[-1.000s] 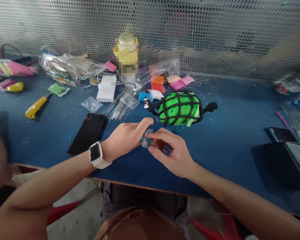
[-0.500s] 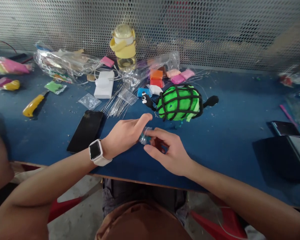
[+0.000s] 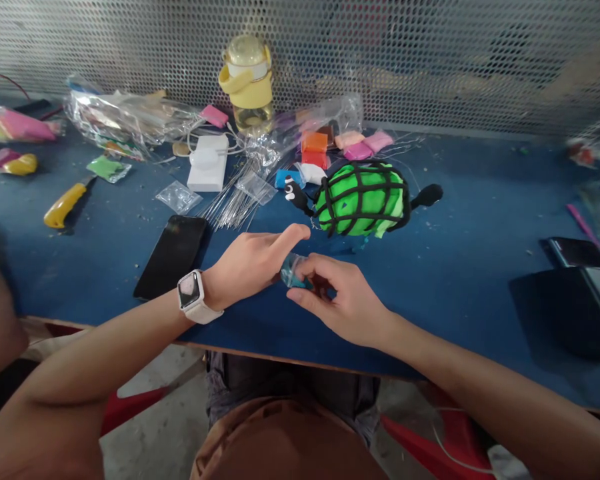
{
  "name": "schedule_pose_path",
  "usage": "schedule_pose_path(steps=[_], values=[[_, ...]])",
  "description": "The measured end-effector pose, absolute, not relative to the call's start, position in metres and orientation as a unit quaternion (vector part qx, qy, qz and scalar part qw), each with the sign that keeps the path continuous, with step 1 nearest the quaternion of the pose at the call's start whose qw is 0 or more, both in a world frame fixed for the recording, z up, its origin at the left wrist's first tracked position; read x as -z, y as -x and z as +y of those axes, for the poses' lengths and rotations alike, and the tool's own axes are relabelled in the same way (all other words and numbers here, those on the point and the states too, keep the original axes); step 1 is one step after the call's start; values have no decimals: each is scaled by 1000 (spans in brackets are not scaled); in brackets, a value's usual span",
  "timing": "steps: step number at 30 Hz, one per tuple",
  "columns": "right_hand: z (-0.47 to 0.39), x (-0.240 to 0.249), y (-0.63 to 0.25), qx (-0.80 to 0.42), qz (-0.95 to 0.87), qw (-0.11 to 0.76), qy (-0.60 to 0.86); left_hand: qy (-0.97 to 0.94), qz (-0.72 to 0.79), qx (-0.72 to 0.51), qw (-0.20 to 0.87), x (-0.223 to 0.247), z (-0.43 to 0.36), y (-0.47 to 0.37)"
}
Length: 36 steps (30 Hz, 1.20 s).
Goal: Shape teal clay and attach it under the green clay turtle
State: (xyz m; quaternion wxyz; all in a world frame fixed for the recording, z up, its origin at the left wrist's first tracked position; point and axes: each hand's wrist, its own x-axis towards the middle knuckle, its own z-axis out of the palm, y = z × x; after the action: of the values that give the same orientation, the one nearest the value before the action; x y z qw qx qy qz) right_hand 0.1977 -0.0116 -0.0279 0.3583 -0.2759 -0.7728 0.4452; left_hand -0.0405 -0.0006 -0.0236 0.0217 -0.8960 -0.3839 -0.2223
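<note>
Between my hands is a small clear plastic packet [image 3: 293,269] with something blue-green in it. My left hand [image 3: 253,262], a white watch on its wrist, is closed on the packet's left side, thumb stretched out above; most of its fingers are hidden. From the other side my right hand [image 3: 343,297] pinches the packet between thumb and fingers. Just beyond them stands a clay turtle [image 3: 363,200], with a green shell crossed by black strips and a black head with white eyes facing left.
Left of my hands lie a black phone [image 3: 173,257] and a yellow cutter [image 3: 66,205]. Behind are thin wires [image 3: 233,208], a white box [image 3: 208,163], coloured clay packets [image 3: 315,148] and a yellow bottle [image 3: 250,87]. A dark case [image 3: 555,310] sits at right.
My right fingers have curled in slightly on the packet, and more of its blue-green content shows. The view has shifted a little; the turtle stays in place.
</note>
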Motion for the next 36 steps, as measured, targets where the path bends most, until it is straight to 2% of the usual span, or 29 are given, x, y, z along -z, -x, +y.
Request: schedule_pose_path(steps=[8,17,21,28,36], values=[[-18,29,-199,-423,-728,432,324,885,-408,223,33,24,5,47],[-19,27,-198,-447,-726,374,364,894,-399,196,48,24,4,44],[-16,29,-195,-461,-707,382,378,897,-394,186,77,25,2,42],[-14,33,-193,-372,-744,420,362,902,-392,165,76,23,-2,36],[-10,30,-200,-285,-800,400,344,915,-361,166,69,20,4,38]])
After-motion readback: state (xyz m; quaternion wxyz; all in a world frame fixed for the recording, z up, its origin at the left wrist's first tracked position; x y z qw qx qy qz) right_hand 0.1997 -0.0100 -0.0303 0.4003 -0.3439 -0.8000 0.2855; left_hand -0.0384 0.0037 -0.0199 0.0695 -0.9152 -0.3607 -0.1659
